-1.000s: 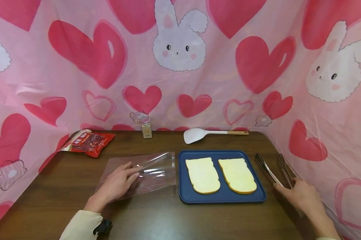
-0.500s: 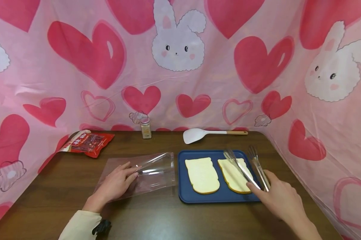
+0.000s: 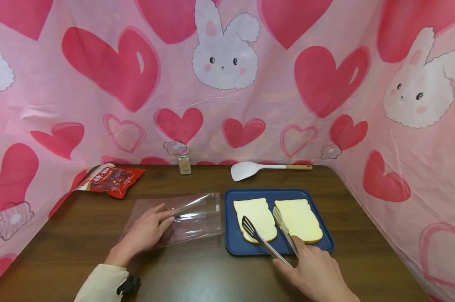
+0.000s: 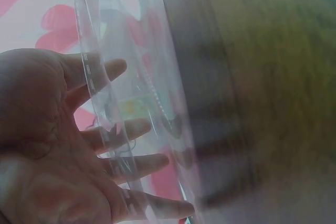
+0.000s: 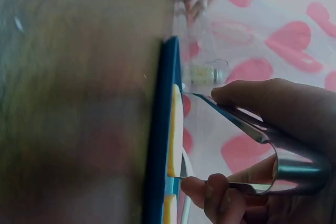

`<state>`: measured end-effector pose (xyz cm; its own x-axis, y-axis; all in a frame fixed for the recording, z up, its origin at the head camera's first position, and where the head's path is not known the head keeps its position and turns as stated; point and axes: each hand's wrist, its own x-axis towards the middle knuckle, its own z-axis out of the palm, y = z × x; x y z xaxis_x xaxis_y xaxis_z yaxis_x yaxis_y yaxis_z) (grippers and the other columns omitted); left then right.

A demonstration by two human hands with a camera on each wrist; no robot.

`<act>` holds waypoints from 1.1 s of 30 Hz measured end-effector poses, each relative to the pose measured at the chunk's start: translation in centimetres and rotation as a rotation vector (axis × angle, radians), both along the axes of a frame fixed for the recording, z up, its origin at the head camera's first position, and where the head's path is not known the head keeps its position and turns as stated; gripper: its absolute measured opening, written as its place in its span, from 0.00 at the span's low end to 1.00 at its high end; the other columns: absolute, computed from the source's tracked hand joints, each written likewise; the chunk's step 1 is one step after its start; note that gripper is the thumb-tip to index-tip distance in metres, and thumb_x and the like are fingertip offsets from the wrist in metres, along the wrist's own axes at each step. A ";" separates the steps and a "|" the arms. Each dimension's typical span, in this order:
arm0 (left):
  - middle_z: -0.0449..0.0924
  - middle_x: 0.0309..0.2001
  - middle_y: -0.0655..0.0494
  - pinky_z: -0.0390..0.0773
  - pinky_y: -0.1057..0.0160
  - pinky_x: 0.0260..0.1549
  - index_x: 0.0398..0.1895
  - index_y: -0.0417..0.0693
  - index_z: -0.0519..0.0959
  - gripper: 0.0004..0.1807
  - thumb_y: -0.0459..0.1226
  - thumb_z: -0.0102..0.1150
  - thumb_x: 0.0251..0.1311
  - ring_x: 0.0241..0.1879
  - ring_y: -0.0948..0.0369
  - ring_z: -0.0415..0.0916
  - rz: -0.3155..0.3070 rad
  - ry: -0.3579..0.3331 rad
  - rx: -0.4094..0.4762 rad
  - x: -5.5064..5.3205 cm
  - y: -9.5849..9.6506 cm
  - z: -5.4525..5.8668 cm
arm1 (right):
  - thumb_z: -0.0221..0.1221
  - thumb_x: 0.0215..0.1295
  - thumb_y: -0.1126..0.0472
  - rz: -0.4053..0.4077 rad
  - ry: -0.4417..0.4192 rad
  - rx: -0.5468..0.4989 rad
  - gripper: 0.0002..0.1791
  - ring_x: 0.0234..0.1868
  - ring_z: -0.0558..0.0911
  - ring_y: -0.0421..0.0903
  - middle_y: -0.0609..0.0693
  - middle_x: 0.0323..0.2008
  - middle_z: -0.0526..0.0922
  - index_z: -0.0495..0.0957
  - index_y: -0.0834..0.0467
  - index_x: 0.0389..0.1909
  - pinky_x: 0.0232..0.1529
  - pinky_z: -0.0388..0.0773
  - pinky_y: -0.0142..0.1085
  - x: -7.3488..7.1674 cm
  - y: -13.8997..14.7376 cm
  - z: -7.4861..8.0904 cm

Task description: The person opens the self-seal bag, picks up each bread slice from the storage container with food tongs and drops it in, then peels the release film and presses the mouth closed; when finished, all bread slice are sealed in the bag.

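My left hand (image 3: 152, 226) lies with relaxed, spread fingers on a clear plastic bag (image 3: 197, 226); in the left wrist view its fingers (image 4: 139, 163) show through the film. My right hand (image 3: 314, 268) grips metal tongs (image 3: 270, 249), thumb on one arm and fingers on the other. Their slotted tips are spread apart, one over the lower left edge of the left bread slice (image 3: 259, 212), the other beside the gap between the slices. The right bread slice (image 3: 303, 216) lies next to it. Both slices are on a blue tray (image 3: 232, 201).
Behind the tray lies a white spatula (image 3: 246, 170) with a wooden handle. A small seasoning jar (image 3: 184, 161) stands at the back, and a red food packet (image 3: 114, 179) lies at the back left. Pink heart-printed cloth (image 3: 273, 121) walls the table (image 3: 197, 277).
My right hand has brought the tongs leftward from the table's right side, across the right slice, to the left slice. My left hand has stayed on the bag.
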<state>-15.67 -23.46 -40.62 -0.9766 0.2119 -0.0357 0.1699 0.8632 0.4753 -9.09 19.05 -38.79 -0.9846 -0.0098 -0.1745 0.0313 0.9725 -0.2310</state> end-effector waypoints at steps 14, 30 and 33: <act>0.62 0.79 0.31 0.60 0.22 0.69 0.73 0.56 0.78 0.23 0.46 0.55 0.78 0.77 0.29 0.59 0.012 -0.032 -0.002 0.0 -0.2 -0.3 | 0.67 0.55 0.24 0.056 -0.050 0.059 0.51 0.39 0.83 0.51 0.54 0.50 0.88 0.74 0.53 0.72 0.38 0.85 0.60 -0.9 0.8 0.4; 0.62 0.78 0.30 0.60 0.22 0.68 0.73 0.56 0.77 0.23 0.47 0.54 0.79 0.77 0.28 0.59 0.006 -0.045 -0.005 -0.1 -0.2 -0.2 | 0.66 0.55 0.22 0.037 -0.104 0.069 0.54 0.33 0.77 0.50 0.51 0.35 0.82 0.72 0.54 0.74 0.34 0.83 0.55 0.0 0.6 0.0; 0.62 0.78 0.30 0.60 0.21 0.69 0.73 0.55 0.77 0.23 0.46 0.54 0.79 0.77 0.28 0.59 0.005 -0.036 -0.007 -0.1 -0.2 -0.3 | 0.65 0.55 0.21 0.033 -0.101 0.080 0.54 0.33 0.77 0.50 0.50 0.36 0.82 0.72 0.53 0.74 0.33 0.82 0.54 -0.2 1.1 -0.1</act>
<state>-15.81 -23.70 -40.89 -0.9758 0.2067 -0.0719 0.1488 0.8675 0.4747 -9.25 20.13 -38.94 -0.9614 -0.0238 -0.2742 0.0183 0.9885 -0.1498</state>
